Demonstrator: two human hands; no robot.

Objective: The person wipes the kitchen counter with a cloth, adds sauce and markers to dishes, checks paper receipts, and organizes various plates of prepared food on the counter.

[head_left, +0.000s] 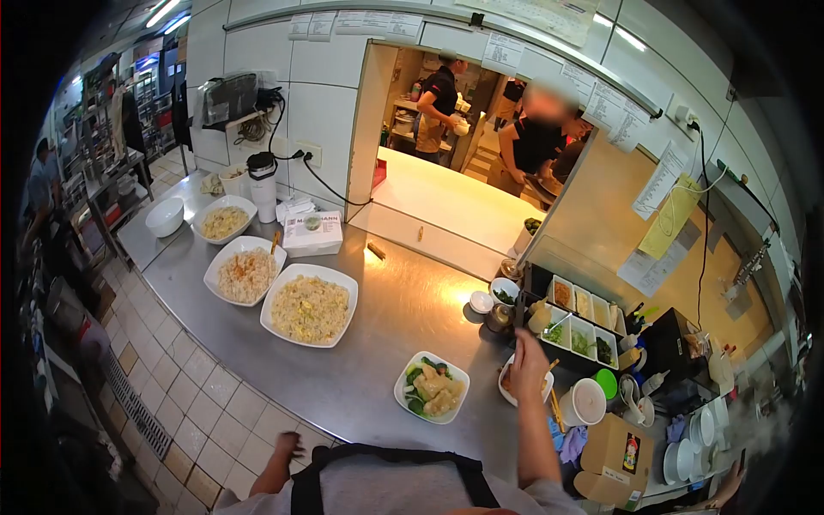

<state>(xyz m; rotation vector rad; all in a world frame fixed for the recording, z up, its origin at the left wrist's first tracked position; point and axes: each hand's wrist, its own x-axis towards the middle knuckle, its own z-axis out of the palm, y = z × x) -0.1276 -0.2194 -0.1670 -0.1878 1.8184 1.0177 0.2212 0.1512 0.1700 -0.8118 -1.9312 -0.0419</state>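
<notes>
My right hand (528, 365) reaches over a white bowl (506, 382) near the right part of the steel counter, its fingers at a dark upright thing I cannot make out, beside the condiment jars (499, 318). Low at the left, past the counter's front edge, hangs my left hand (289, 446), its fingers curled and too small to read clearly. Between the hands sits a white dish of greens and pale pieces (432, 388). Farther left are a square bowl of fried rice (309, 305), a second rice bowl (246, 270) and a third (225, 220).
Behind the counter (386, 318), people stand beyond a serving window (455, 193). Condiment trays (581, 337), a white tub (588, 402) and a cardboard box (611, 459) crowd the right. A tumbler (263, 189) and white box (312, 235) stand at the back left.
</notes>
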